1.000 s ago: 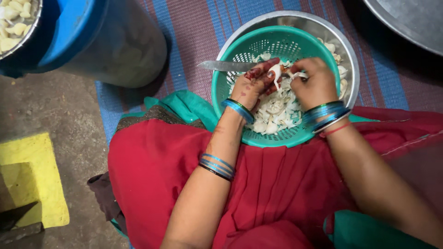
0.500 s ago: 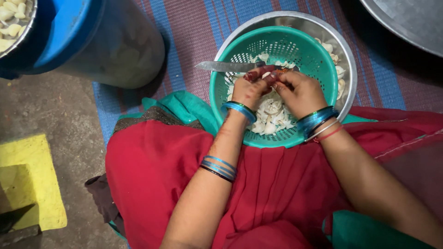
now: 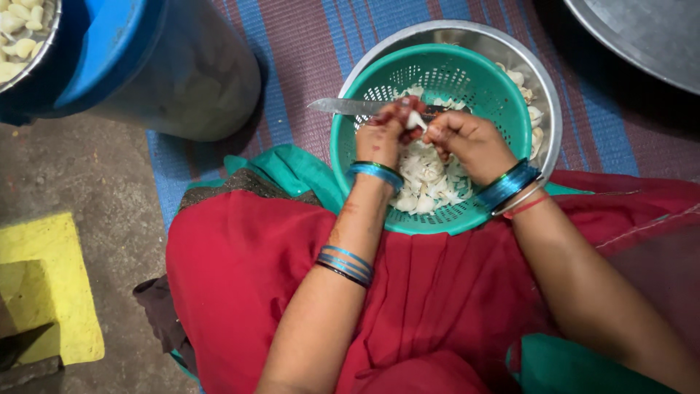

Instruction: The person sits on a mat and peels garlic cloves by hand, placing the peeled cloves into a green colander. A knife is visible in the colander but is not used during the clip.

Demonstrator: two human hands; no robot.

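Striped woven mat [image 3: 306,44] in maroon and blue is covering the floor, with bare grey concrete [image 3: 80,175] showing to one side. Small white garlic clove [image 3: 414,119] is sitting pinched between the fingertips of both hands, right over the middle of the teal plastic colander [image 3: 503,95]. Left hand [image 3: 383,135] is closing on the clove from one side, fingers curled tight. Right hand [image 3: 467,138] is gripping the knife [image 3: 343,106] handle; the handle itself is hidden in the fist, and the steel blade is sticking out flat past the left hand and over the colander rim. Both hands are working together, touching at the clove. Pile of white peels and cloves [image 3: 430,179] is lying in the colander bottom under the hands. Colander is nesting inside a steel bowl [image 3: 543,95], with a few more pale pieces [image 3: 531,109] sitting in the gap between them. Blue bangles are ringing both wrists and the left forearm. Red skirt [image 3: 240,270] with teal trim is spreading across the lap, touching the colander's near edge. Blue drum [image 3: 138,66] is standing on the mat edge, well apart from the bowl. Steel dish of peeled cloves [image 3: 18,33] is peeking in at the top corner. Yellow painted patch [image 3: 44,284] is marking the concrete. Large steel vessel rim [image 3: 642,36] is showing at the opposite top corner.
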